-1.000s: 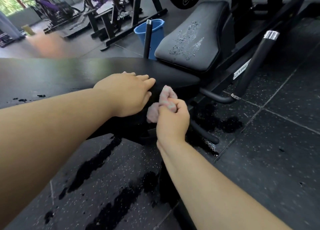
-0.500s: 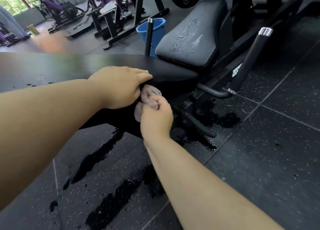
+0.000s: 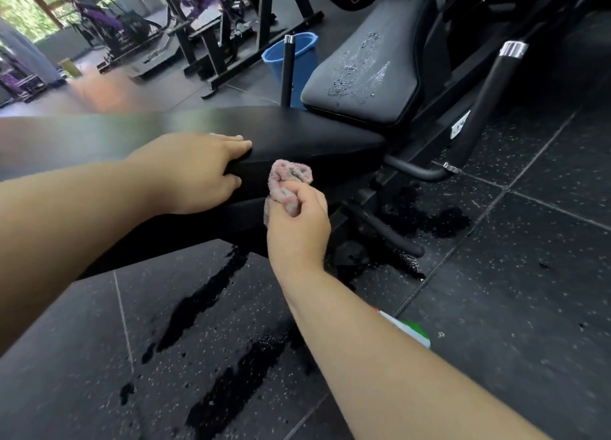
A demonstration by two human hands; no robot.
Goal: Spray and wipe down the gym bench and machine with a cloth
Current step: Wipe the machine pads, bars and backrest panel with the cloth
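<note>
Cloth: a pink terry cloth (image 3: 288,177), bunched into a wad, is pressed against the side face of the bench pad (image 3: 317,138), just right of the left hand (image 3: 195,171).
Right hand: the right hand (image 3: 297,223) has fingers and thumb curled tight round the cloth's lower part; the rest bulges out above the knuckles.
Left hand: it lies on the pad's near edge with fingers straight and together on top and the thumb down the side, seemingly bracing.
Seat pad: the tilted seat pad (image 3: 373,72) beyond carries foamy spray streaks, not yet wiped.
Handling: the cloth is soft, light and probably damp; keeping it gripped as a wad in the palm lets a broad fold meet the vinyl, which likely turns slick when wet.
Floor: dark wet patches (image 3: 205,297) lie under the bench.
Unclear: a green-and-white thing (image 3: 411,332) by the right forearm may be the spray bottle; most of it is hidden.
</note>
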